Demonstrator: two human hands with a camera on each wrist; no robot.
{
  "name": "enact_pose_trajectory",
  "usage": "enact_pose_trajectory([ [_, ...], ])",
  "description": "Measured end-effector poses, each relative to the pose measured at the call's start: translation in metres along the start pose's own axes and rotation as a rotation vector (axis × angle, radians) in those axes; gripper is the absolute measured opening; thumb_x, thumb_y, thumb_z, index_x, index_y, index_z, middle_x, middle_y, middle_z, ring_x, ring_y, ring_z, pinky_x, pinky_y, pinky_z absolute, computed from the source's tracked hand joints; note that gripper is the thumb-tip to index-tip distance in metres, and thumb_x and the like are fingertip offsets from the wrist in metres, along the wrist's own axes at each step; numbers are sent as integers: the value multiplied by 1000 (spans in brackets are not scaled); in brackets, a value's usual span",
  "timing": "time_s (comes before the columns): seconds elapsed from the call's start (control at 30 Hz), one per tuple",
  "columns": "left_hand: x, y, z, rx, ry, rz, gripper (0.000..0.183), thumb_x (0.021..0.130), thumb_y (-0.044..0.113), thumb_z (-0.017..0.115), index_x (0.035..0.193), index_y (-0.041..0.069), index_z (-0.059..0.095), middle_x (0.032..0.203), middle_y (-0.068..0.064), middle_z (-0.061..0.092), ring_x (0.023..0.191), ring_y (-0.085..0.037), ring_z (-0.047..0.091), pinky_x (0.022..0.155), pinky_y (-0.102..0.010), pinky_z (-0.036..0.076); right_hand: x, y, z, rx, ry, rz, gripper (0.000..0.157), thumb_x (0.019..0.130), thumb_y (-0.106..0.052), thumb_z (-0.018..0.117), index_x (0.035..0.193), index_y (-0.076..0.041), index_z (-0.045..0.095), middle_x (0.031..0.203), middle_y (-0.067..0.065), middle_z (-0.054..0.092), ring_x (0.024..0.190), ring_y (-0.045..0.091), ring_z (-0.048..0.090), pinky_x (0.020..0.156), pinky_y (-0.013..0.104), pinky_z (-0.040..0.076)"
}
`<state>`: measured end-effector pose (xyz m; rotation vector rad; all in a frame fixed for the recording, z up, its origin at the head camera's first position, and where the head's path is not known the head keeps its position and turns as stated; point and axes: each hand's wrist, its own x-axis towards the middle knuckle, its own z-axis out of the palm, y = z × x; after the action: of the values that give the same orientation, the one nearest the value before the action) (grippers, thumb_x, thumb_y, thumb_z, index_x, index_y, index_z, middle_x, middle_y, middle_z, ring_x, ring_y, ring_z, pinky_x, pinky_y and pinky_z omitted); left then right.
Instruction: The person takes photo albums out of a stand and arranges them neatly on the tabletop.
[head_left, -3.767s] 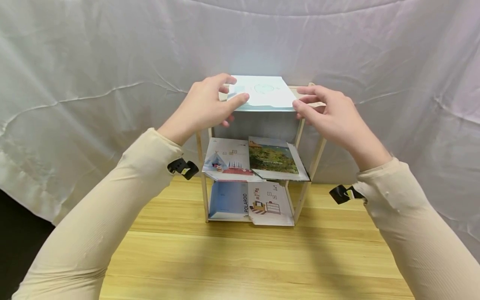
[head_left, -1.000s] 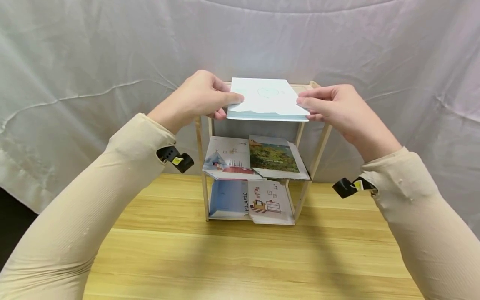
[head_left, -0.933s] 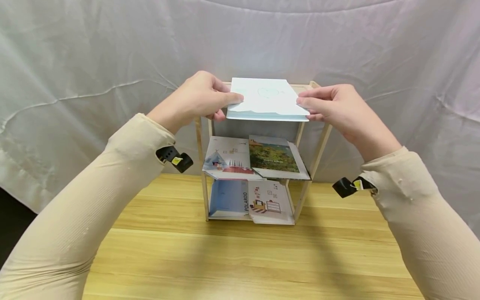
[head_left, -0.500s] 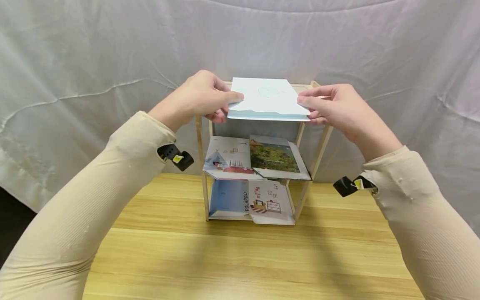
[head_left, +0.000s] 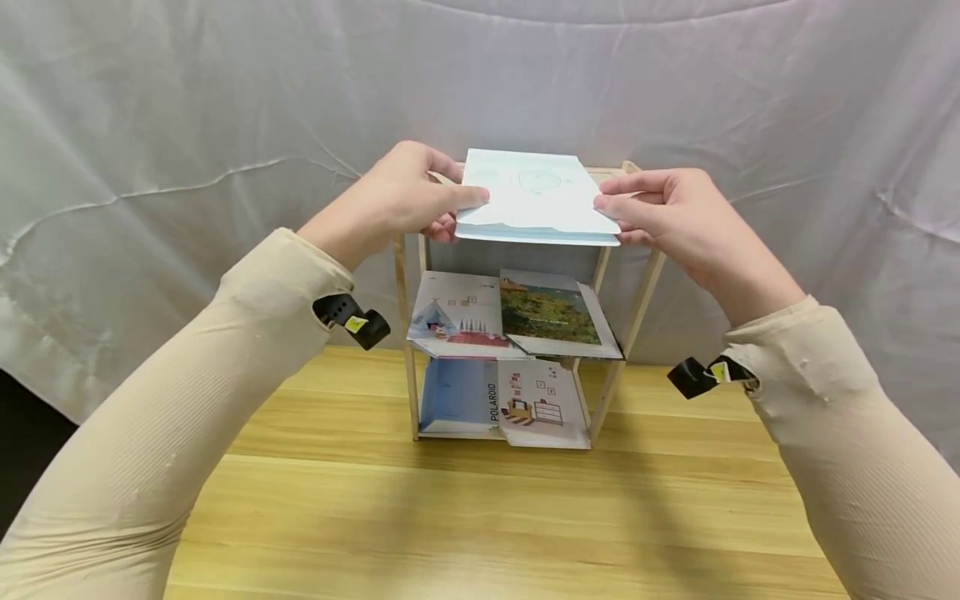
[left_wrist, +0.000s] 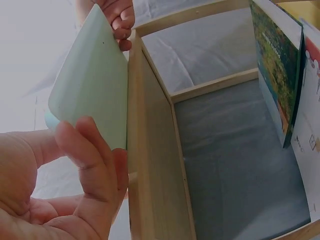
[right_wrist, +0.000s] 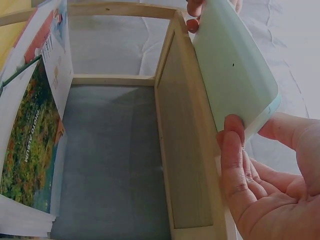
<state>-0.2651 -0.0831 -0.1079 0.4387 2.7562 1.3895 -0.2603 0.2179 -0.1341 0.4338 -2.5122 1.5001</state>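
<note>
A thin pale green book [head_left: 528,196], looking almost white from above with a faint round drawing on its cover, lies over the top of a small wooden shelf [head_left: 633,292]. My left hand [head_left: 405,196] pinches its left side, thumb on the cover and fingers below. My right hand [head_left: 675,217] pinches the right side near the front corner the same way. In the left wrist view, the underside of the book [left_wrist: 95,85] shows, its near edge standing off the shelf top. The right wrist view shows the fingers [right_wrist: 235,165] under that near corner.
The middle tier bears an illustrated white book [head_left: 457,312] and a photo album [head_left: 551,312] with a tree picture. Below are a blue book [head_left: 453,396] marked POLAROID and another illustrated book [head_left: 543,404]. The shelf stands on a wooden table [head_left: 480,517] before a grey curtain [head_left: 225,100].
Earlier both hands were loosely spread beside the book; now they pinch its sides. The book has come slightly toward me past the shelf's front. In the last half second it has tilted slightly.
</note>
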Motion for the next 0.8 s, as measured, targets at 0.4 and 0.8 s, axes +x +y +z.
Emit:
enact_pose_trajectory([
  [0.4,-1,-2,2,56,32,43,61,102,39,74,150,6,53,84,1,68,71,-13,63,98,-35,53,-5,3,-1,3,22,-59,37,101,-25,76,131,-3,71,94,-13,80,83,5,69,76,20,61],
  [0.8,-1,-2,6,64,56,81,63,102,39,74,153,7,54,82,1,69,75,-18,63,84,-31,52,-8,7,-5,30,43,-79,28,100,-22,78,125,-12,75,84,-13,77,73,5,58,59,22,45],
])
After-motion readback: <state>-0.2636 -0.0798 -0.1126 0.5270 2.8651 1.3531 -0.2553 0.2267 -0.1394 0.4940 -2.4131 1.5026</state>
